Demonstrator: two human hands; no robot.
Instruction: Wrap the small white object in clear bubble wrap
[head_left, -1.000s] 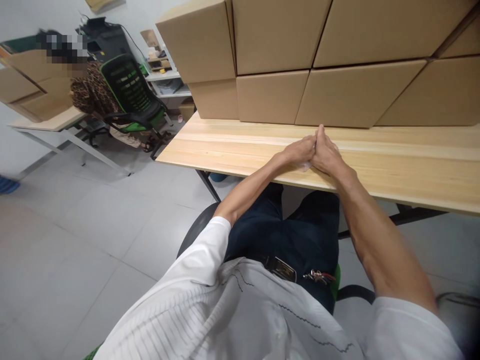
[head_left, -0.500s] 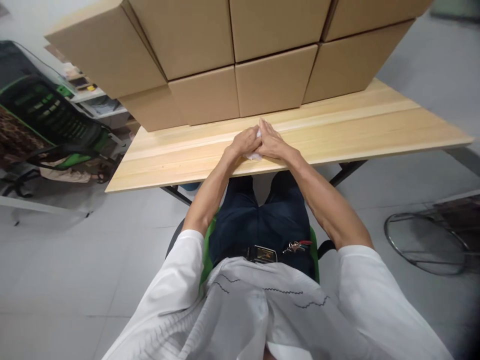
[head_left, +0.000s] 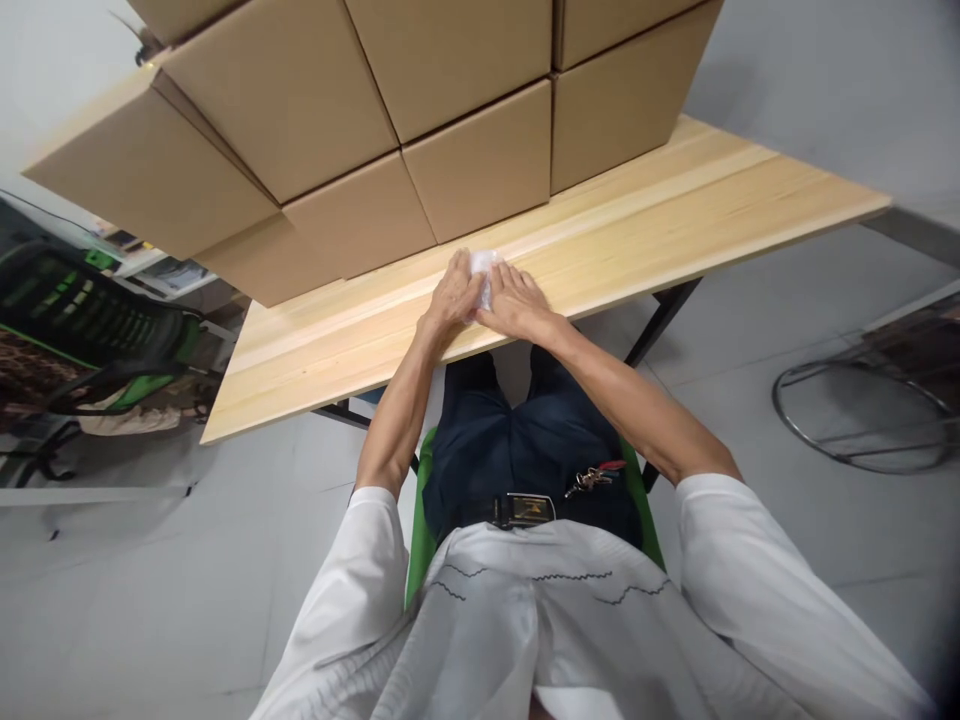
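Note:
A small, crumpled, whitish see-through plastic packet [head_left: 484,262] lies on the wooden table near its front edge. My left hand [head_left: 453,292] holds the packet's left side, its thumb reaching over the plastic. From the right, my right hand [head_left: 517,302] grips the packet too, its fingers pointing forward and its thumb towards the left hand. Part of the packet is hidden by my hands, and what is inside it cannot be made out.
Stacked brown cardboard boxes [head_left: 480,160] stand along the back of the wooden table [head_left: 645,235]. A black and green mesh chair [head_left: 97,310] is at the left. A round metal stool frame [head_left: 862,415] stands on the floor at right.
My hands, overlapped on the packet before, have moved apart to its two sides, so more of the plastic shows. The view has tilted and shifted right, moving the boxes left in the picture.

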